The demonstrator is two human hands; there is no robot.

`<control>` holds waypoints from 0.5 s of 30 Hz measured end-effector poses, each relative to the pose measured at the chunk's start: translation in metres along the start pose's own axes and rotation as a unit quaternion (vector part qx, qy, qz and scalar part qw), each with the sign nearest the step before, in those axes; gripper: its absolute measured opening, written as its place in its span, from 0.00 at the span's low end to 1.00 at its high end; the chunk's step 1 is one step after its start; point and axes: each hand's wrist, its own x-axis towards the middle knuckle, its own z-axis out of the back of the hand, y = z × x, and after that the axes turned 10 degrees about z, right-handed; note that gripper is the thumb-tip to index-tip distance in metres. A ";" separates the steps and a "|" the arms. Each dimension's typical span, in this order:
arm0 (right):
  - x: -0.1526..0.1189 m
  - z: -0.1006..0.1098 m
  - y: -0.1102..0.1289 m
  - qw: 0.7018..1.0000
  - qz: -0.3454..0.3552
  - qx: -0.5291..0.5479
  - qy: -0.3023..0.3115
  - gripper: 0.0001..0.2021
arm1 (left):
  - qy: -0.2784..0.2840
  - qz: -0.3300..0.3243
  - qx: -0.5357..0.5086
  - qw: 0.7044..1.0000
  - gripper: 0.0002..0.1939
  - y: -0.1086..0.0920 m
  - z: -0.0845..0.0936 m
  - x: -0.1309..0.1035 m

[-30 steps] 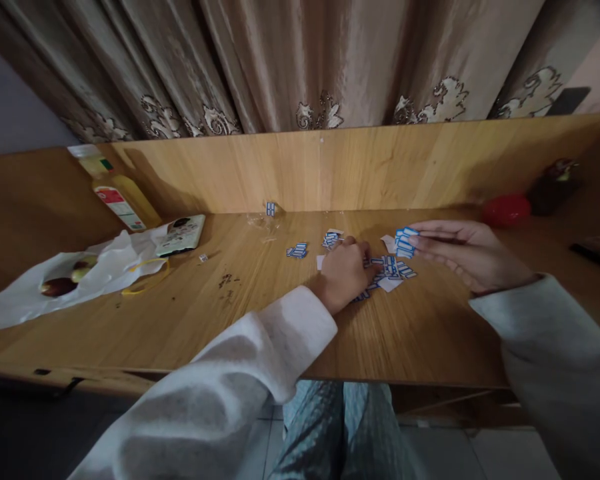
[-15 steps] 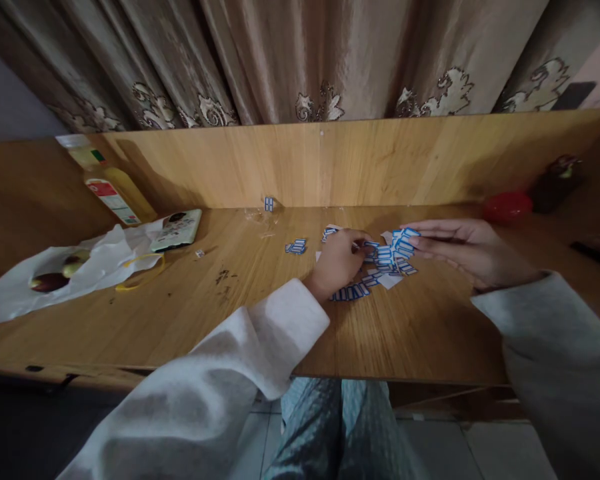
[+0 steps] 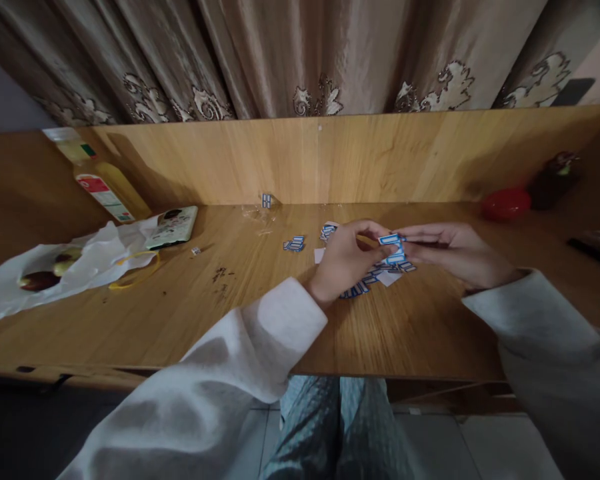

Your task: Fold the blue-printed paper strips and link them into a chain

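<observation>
Blue-and-white pieces are pinched between my left hand and my right hand, held just above the desk. The fingertips of both hands meet around them. Below lies a loose pile of similar blue-edged pieces with some white paper bits, partly hidden by my left hand. A small cluster of the same pieces rests to the left of that hand. One more piece stands near the back board.
At the left are a bottle, a white plastic bag with dark round items, a flat packet and a yellow loop. A red round object sits at the back right of the wooden desk.
My left hand has moved right and up from the pile to meet my right hand. The held pieces now form a smaller, neater group. The view has shifted slightly.
</observation>
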 end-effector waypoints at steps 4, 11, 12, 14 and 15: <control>-0.001 -0.001 0.001 0.997 -0.037 0.060 0.021 0.15 | -0.075 -0.023 0.056 0.995 0.14 0.009 -0.004 0.001; -0.003 -0.004 0.008 0.997 -0.023 0.052 0.044 0.15 | -0.032 0.074 -0.043 0.996 0.22 0.005 0.000 -0.002; -0.003 -0.004 0.009 0.998 -0.025 0.050 0.043 0.14 | -0.018 0.097 -0.062 0.993 0.23 0.002 0.001 -0.004; -0.004 -0.002 0.011 0.997 -0.029 0.053 0.042 0.13 | 0.020 0.141 -0.077 0.987 0.21 -0.002 0.004 -0.006; -0.005 -0.001 0.012 0.997 -0.026 0.056 0.041 0.13 | 0.041 0.157 -0.075 0.984 0.20 -0.004 0.006 -0.006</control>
